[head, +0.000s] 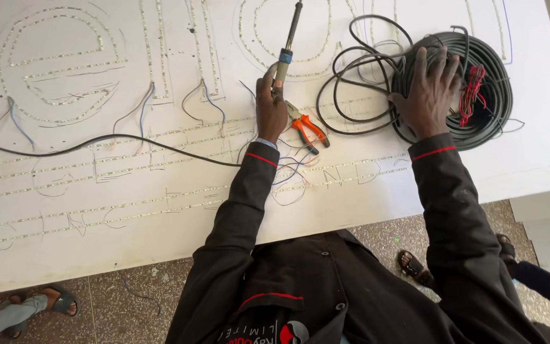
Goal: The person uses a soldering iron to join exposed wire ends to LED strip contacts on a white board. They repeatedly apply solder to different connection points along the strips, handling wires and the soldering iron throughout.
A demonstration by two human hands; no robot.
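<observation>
Nearest, dark sleeves with red cuff piping reach over the speckled floor (128,286) onto a white board (542,146) traced with thin light strips. The left hand (270,105) has its grip clamped on the soldering iron (286,51) handle, slim metal tip aimed away from the body. Orange-handled pliers (307,127) lie just beside it. Farther right, the right hand (429,92) presses spread fingers flat on a grey cable coil (488,83), pinning its springy loops.
</observation>
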